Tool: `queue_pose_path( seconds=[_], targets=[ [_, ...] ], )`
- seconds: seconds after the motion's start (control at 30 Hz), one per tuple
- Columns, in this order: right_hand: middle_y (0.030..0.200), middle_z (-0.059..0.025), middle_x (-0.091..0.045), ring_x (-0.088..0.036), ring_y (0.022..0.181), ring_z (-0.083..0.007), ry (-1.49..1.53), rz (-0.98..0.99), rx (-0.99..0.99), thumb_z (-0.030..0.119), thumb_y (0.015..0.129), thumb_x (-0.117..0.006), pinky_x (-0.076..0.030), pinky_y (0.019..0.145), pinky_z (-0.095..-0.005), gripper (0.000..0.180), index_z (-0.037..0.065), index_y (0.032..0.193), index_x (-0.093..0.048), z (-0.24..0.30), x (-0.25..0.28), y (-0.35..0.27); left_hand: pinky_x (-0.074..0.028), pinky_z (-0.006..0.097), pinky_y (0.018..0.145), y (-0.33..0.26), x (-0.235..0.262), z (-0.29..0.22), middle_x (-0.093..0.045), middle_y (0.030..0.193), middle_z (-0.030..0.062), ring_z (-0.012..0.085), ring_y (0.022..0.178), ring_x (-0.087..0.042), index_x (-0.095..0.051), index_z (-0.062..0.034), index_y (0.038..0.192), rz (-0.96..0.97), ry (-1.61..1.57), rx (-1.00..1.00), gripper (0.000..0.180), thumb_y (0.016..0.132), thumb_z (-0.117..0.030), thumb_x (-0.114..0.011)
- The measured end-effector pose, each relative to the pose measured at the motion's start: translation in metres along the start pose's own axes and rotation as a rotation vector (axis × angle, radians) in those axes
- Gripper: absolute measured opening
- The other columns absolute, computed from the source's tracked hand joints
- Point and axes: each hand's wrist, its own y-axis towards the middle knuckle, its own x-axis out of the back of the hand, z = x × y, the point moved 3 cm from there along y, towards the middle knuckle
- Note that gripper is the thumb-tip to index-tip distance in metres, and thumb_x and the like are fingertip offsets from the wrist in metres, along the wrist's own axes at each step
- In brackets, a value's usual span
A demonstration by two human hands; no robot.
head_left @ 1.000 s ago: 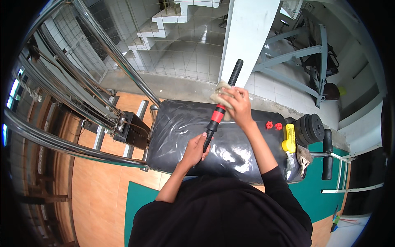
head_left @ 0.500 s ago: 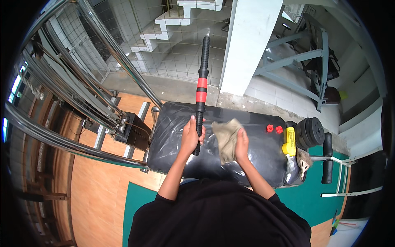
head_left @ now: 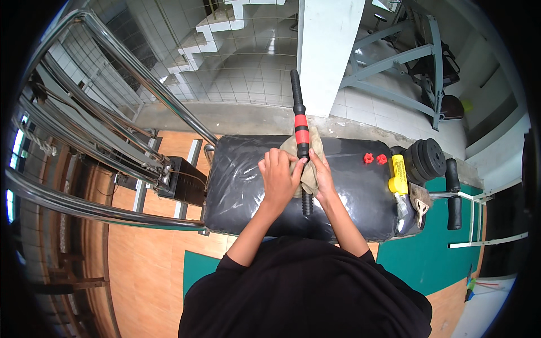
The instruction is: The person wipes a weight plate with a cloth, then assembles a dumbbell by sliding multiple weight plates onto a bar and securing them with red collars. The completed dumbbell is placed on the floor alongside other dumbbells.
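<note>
A dumbbell bar (head_left: 302, 125) with black ridged ends and a red and black middle stands out in front of me, tilted, over the black padded bench. A beige cloth (head_left: 309, 181) is folded partly around its lower section. My right hand (head_left: 325, 179) grips the cloth against the right side of the bar. On the other side my left hand (head_left: 279, 179) is at the cloth, thumb against the bar and fingers bent at the cloth's left edge. The fingertips of both hands are partly hidden.
The bench (head_left: 242, 186) is wrapped in shiny plastic. Two red star-shaped nuts (head_left: 375, 159), a yellow bottle (head_left: 398, 174), stacked black weight plates (head_left: 426, 158) and a brush or scraper (head_left: 420, 201) sit at its right end. A chrome-framed machine (head_left: 146, 79) rises at left.
The bar has shifted right and down, its top now leaning left. My right hand has brought the cloth onto the bar. My left hand has moved from gripping the bar's lower end to the cloth.
</note>
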Motion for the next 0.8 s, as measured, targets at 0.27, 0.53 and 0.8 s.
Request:
queue_pose_path(
  seconds=[0.27,0.53,0.8],
  targets=[
    [0.095,-0.0111,-0.062,-0.062,0.077,-0.0254,0.147,0.168,-0.304,0.015,0.077,-0.072,-0.053,0.061,-0.0399,0.048,0.004,0.118,-0.049,-0.001,0.044,-0.036,-0.035,0.043,0.102,0.043,-0.033,0.097,-0.043,0.130,0.0138,0.0259,0.117,-0.047,-0.051,-0.0048,0.125,0.299,-1.296,0.697,0.066,0.084,-0.056,-0.056],
    [0.108,-0.0118,-0.060,-0.062,0.093,-0.0222,-0.077,0.367,-0.394,0.014,0.069,-0.081,-0.051,0.082,-0.0335,0.065,0.002,0.123,-0.047,-0.013,0.047,-0.039,-0.055,0.035,0.074,0.084,-0.037,0.049,-0.031,0.047,-0.0075,0.0076,0.039,-0.036,-0.035,-0.0188,0.063,0.305,-1.826,0.564,0.036,0.090,-0.035,-0.051],
    [0.118,-0.0184,-0.053,-0.058,0.102,-0.0331,-1.412,0.063,0.430,0.015,0.068,-0.079,-0.048,0.083,-0.0384,0.086,0.012,0.140,-0.032,0.000,0.018,-0.042,-0.050,0.031,0.060,0.075,-0.034,0.047,-0.035,0.053,-0.0030,0.0092,0.044,-0.039,-0.043,-0.0133,0.072,-0.251,-1.302,0.840,0.027,0.088,-0.028,-0.058]
  ],
)
